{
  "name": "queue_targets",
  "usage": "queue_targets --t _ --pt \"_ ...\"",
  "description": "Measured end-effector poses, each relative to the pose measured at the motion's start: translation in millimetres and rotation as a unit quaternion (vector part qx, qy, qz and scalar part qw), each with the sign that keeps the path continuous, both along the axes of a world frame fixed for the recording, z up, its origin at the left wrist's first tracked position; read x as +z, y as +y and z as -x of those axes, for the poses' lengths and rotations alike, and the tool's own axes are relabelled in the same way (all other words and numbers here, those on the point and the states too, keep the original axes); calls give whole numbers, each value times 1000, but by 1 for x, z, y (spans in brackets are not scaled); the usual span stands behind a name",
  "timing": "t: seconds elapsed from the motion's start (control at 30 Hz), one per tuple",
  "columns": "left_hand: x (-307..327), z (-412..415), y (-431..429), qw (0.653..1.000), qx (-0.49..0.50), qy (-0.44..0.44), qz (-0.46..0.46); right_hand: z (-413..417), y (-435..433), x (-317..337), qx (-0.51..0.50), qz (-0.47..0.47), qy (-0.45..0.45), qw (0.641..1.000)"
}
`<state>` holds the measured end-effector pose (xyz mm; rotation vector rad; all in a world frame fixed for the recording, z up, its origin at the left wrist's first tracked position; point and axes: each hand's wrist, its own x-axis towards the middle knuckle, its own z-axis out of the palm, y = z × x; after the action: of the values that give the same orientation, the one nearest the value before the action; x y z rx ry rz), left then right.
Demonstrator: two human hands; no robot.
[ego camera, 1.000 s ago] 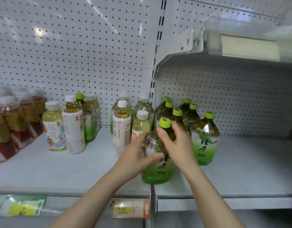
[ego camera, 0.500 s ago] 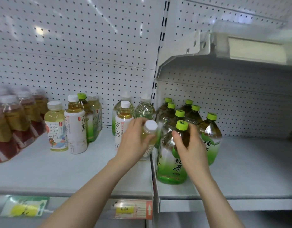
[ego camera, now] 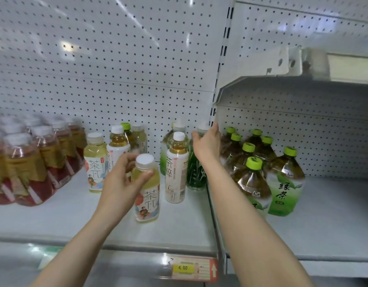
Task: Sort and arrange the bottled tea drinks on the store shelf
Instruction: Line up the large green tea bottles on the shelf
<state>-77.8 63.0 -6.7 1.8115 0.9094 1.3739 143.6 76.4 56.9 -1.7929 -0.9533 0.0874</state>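
Observation:
My left hand (ego camera: pixel 121 183) grips a small pale-yellow tea bottle (ego camera: pixel 147 195) with a white cap, held by its neck above the front of the left shelf (ego camera: pixel 54 220). My right hand (ego camera: pixel 207 145) reaches to the back and rests on the top of a green-patterned bottle (ego camera: pixel 194 172) beside the shelf divider. A tall white-labelled tea bottle (ego camera: pixel 177 168) stands between my two hands. Several large green tea bottles (ego camera: pixel 251 179) with lime caps stand grouped on the right shelf (ego camera: pixel 334 214).
A matching pale-yellow bottle (ego camera: pixel 95 162) and more white-labelled bottles (ego camera: pixel 118 143) stand left of centre. Shrink-wrapped packs of red-labelled bottles (ego camera: pixel 30 162) fill the far left. An upper shelf (ego camera: pixel 303 67) overhangs the right bay. A price tag (ego camera: pixel 192 268) marks the front rail.
My left hand lifted the small pale-yellow bottle and brought it forward and left. My right hand let go of the large green tea bottle, which now stands on the right shelf, and reached to the back.

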Motion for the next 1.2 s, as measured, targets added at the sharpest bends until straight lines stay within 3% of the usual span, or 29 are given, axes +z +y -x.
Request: queue_targets --t 0.13,0.37,0.53,0.7,0.93,1.0,1.1,1.13,1.2 --pt "-1 8 8 1000 -8 -6 8 -10 19 -12 -24 34 31 999" --pt "-1 6 21 1000 16 -2 -5 14 -35 -22 -65 67 -52 994" --pt "0 7 25 1000 25 9 -10 52 -88 -31 6 48 -120 992" --pt "-3 21 26 1000 15 10 -12 84 -85 -34 131 13 -118 984" --pt "-2 31 21 999 14 29 -12 93 -74 -35 160 16 -125 979" --pt "-2 29 14 994 59 62 -62 87 -89 -35 122 -16 -184 975" --pt "4 21 -3 968 108 105 -199 54 -126 -27 -49 -150 -278 948" --pt "7 16 -7 961 103 122 -227 35 -137 -24 -109 -156 -290 938" --pt "11 4 -12 950 94 167 -247 1 -153 -21 -164 -81 -264 947"
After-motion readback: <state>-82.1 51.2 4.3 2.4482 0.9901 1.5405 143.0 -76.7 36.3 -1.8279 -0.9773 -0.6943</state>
